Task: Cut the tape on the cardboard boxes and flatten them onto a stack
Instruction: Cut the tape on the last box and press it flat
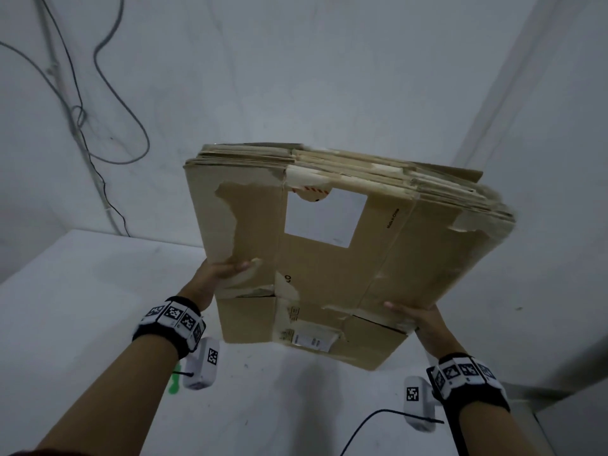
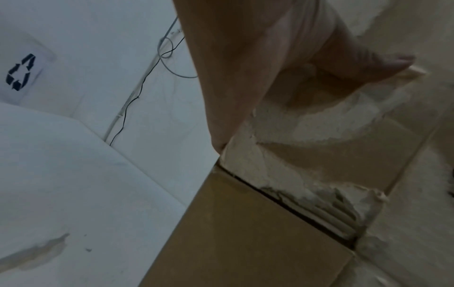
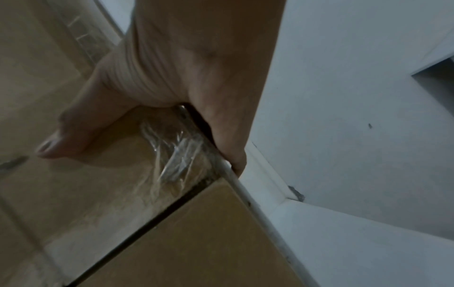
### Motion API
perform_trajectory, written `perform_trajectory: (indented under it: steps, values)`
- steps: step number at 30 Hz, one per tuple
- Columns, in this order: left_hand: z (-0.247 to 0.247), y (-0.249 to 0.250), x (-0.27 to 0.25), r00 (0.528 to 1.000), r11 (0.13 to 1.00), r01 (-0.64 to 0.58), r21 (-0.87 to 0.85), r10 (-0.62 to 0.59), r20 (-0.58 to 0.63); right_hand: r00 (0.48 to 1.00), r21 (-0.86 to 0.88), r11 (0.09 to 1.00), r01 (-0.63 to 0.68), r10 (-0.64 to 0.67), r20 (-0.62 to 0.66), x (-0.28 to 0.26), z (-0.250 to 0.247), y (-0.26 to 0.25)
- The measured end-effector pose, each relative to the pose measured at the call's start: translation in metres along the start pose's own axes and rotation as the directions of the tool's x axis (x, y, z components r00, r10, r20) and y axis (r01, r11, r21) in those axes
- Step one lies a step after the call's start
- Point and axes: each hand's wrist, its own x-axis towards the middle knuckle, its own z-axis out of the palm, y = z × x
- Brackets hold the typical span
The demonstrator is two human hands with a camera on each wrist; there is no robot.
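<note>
A stack of flattened brown cardboard boxes (image 1: 329,258) is held up in the air, tilted, with its far edge higher. The top sheet has torn patches, a white label and barcode stickers. My left hand (image 1: 223,271) grips its left edge, thumb on top and fingers underneath; the wrist view shows the thumb (image 2: 356,62) pressed on torn cardboard (image 2: 245,233). My right hand (image 1: 414,315) grips the near right edge the same way. In the right wrist view its thumb (image 3: 73,136) lies on the cardboard (image 3: 196,242) beside crumpled clear tape (image 3: 172,155).
A white surface (image 1: 82,307) lies below the stack, with a green mark (image 1: 174,386) on it. Grey cables (image 1: 108,126) hang on the white wall at the left. A wall corner (image 1: 493,126) rises at the right. A recycling sign (image 2: 19,71) is on the left wall.
</note>
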Motion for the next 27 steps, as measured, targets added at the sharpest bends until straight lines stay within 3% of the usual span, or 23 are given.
perform_trajectory:
  steps: [10, 18, 23, 27]
  values:
    - [-0.025, 0.020, -0.063, 0.992, 0.999, -0.029, -0.042, 0.023, -0.125, 0.998, -0.036, 0.999, 0.000, 0.002, 0.069, -0.004, 0.033, -0.010]
    - [-0.112, 0.071, -0.136, 0.927, 0.999, -0.050, 0.019, 0.053, -0.372, 0.956, -0.101, 0.995, 0.014, 0.016, 0.293, 0.024, 0.153, -0.026]
    - [-0.187, 0.108, -0.193, 0.832, 0.995, 0.057, 0.085, 0.000, -0.555, 0.891, -0.061, 0.995, -0.076, 0.095, 0.445, 0.031, 0.265, -0.016]
    - [-0.251, 0.115, -0.247, 0.682, 0.988, 0.142, 0.061, -0.053, -0.730, 0.800, -0.135, 0.970, -0.202, 0.243, 0.548, 0.023, 0.361, 0.011]
